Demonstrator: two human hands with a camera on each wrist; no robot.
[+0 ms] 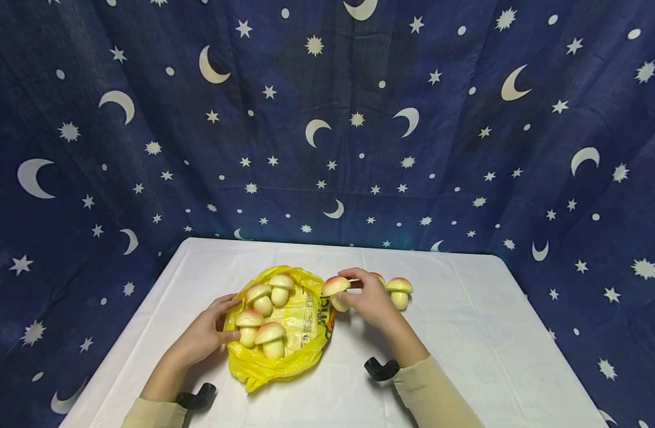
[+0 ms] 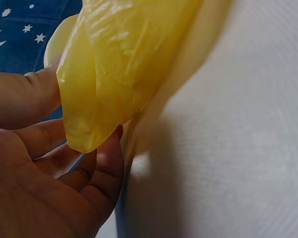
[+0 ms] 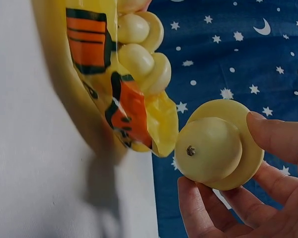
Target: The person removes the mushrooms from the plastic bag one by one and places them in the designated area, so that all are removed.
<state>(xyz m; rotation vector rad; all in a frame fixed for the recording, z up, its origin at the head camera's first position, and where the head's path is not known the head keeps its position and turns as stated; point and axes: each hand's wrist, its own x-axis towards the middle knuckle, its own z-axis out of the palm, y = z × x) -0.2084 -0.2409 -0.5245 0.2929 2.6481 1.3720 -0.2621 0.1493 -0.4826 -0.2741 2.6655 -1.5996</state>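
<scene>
A yellow plastic bag (image 1: 301,370) lies with its mouth spread wide, and several toy mushrooms (image 1: 270,340) with reddish-yellow caps sit inside. My left hand (image 1: 201,333) grips the bag's left rim between thumb and fingers; in the left wrist view the yellow plastic (image 2: 124,59) runs between them. Over the bag's right rim, my right hand (image 1: 367,297) pinches one mushroom (image 1: 335,286) by its cap. The right wrist view shows that mushroom's round pale stem (image 3: 208,148) facing the camera, close beside the printed side of the bag (image 3: 134,114).
Right of the bag, another mushroom (image 1: 399,292) stands on the white-covered table (image 1: 477,333), and one more (image 1: 378,277) is partly hidden behind my right hand. A dark blue curtain (image 1: 327,154) with moons and stars hangs behind the table and along both sides.
</scene>
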